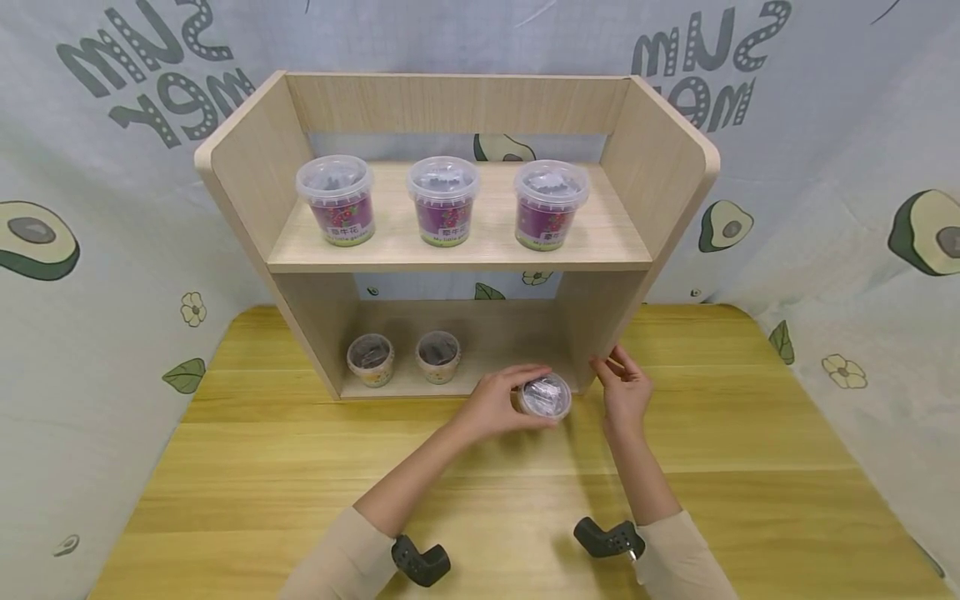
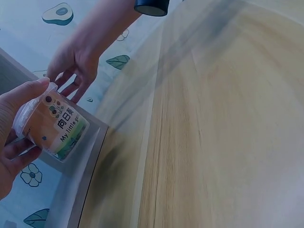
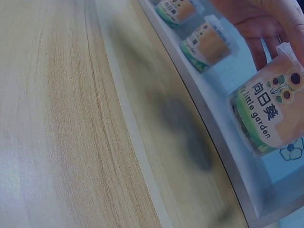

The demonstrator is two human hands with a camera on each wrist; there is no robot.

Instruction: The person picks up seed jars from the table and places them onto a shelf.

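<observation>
My left hand [image 1: 501,402] grips a small clear-lidded plastic cup [image 1: 546,396] with thumb and fingers around its side, at the front right of the lower shelf. The left wrist view shows the cup's orange label [image 2: 56,118] with sunflowers and a green band. Beside the right side panel of the wooden shelf unit [image 1: 678,137], near its lower front corner, is my right hand [image 1: 627,398]; its fingers are loosely bent, with fingertips right at the panel's edge. Two matching cups, one on the left [image 1: 371,360] and one in the middle [image 1: 438,357], stand on the lower shelf.
Three larger purple-labelled tubs, left [image 1: 343,215], middle [image 1: 442,215] and right [image 1: 545,218], stand on the upper shelf. The unit sits at the back of a wooden table [image 1: 480,492], against a patterned cloth [image 1: 825,250]. Black devices are strapped at both sleeves.
</observation>
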